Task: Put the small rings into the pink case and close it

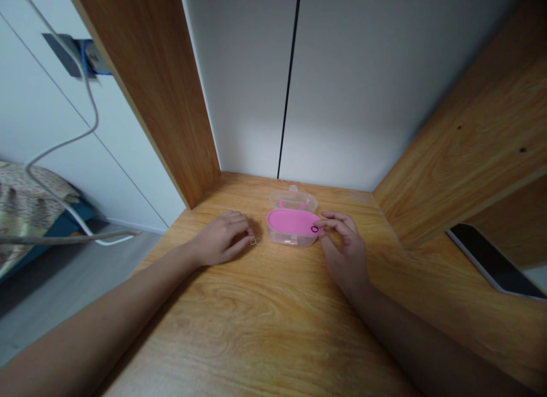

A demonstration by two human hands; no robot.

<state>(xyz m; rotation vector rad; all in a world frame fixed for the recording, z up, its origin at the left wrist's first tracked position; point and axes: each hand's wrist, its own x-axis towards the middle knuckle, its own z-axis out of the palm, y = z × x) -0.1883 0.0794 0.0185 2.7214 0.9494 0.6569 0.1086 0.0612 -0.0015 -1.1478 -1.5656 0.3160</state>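
A small clear plastic box (292, 238) with a pink oval tray (290, 221) on top sits on the wooden table. Its clear lid (293, 200) is tipped back on the far side. My right hand (345, 250) is at the box's right end, thumb and fingertips pinched at a small dark ring (314, 229) over the tray's edge. To the left of the box, my left hand (224, 237) rests on the table with curled fingers. A thin, pale ring-like piece (253, 241) shows at its thumb and fingertips; its exact kind is too small to tell.
A dark-screened phone (496, 260) lies at the right. White panels (252, 89) rise behind the table (256, 328), with wooden boards on both sides. A white cable (92, 101) hangs at the left near a wall socket (96, 56), above patterned bedding (29, 203).
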